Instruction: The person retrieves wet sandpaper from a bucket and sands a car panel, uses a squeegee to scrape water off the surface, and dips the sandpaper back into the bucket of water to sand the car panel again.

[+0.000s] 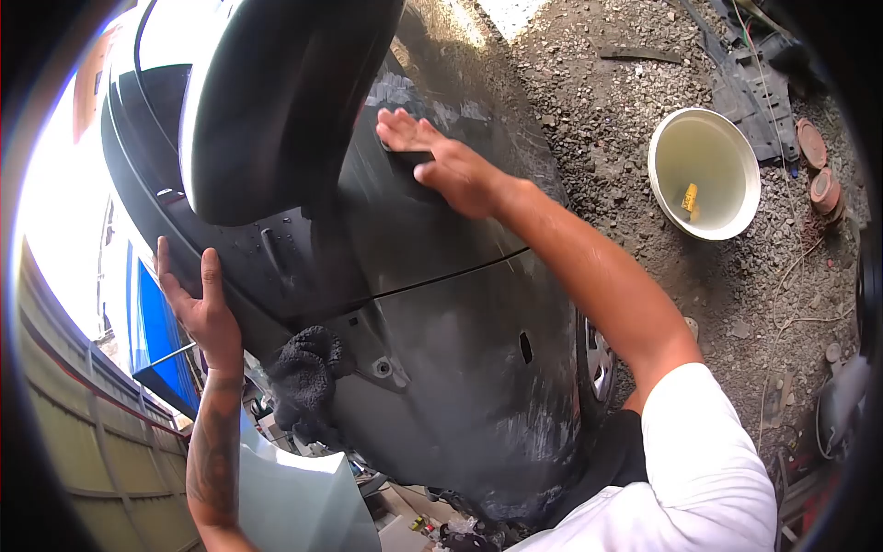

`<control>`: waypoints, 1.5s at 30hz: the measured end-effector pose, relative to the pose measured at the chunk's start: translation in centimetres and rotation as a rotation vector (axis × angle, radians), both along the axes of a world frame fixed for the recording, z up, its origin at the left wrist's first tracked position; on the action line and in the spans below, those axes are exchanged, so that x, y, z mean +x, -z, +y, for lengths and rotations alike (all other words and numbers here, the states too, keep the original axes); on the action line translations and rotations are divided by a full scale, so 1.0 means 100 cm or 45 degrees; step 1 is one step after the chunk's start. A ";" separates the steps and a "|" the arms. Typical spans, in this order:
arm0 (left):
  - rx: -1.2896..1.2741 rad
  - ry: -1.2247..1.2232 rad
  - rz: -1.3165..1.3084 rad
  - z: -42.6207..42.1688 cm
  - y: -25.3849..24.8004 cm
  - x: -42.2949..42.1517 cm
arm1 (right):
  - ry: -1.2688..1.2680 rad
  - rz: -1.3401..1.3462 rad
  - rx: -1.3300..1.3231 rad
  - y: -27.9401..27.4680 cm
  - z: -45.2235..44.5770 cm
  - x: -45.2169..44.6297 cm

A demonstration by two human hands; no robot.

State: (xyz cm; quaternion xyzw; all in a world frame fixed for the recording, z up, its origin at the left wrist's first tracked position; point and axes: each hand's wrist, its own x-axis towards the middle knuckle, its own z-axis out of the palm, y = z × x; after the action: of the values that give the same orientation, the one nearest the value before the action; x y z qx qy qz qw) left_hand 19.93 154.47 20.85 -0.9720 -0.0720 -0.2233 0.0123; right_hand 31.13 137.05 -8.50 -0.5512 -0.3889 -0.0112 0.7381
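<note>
- Nearest, a white sleeve point(699, 460) at lower right, with dark cloth point(308, 377) bunched on the upper left edge of the car point(441, 359).
- Above that, a black mirror point(294, 110), jutting over the door.
- On the far side of the cloth, the left hand point(198, 308) open, fingers apart, at the edge of the car; cannot tell how firmly in contact.
- On the grey-black panel beyond the seam, the right hand point(441, 166) closed over a dark block point(411, 160), fingers reaching past, thumb alongside; block between palm and panel, near the mirror.
- Down on the gravel point(607, 120), well apart from the right hand, a white bucket point(713, 234), upright and round.
- Inside the bucket, cloudy yellow-green liquid point(708, 152) and a small yellow item point(690, 198) toward the lower left side; cannot tell whether floating or sunk.
- Farther right, two reddish pots point(825, 189), one just beside the other, contents too small to tell.
- Near those, black plastic parts point(754, 101) on the ground.
</note>
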 end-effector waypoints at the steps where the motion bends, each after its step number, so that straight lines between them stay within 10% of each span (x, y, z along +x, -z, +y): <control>1: 0.005 -0.007 0.006 -0.001 0.000 -0.002 | 0.050 -0.006 -0.035 -0.004 0.006 0.020; 7: -0.030 -0.044 -0.023 -0.003 0.003 0.001 | -0.005 0.009 0.005 -0.002 -0.016 -0.073; 45: -0.015 -0.004 -0.025 -0.002 0.000 -0.001 | 0.251 0.132 -0.105 -0.005 0.015 0.004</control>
State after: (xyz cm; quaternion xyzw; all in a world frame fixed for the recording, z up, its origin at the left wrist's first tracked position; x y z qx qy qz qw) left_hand 19.84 154.27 20.85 -0.9697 -0.0749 -0.2324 0.0062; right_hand 31.54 138.52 -8.03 -0.6165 -0.2942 -0.0393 0.7293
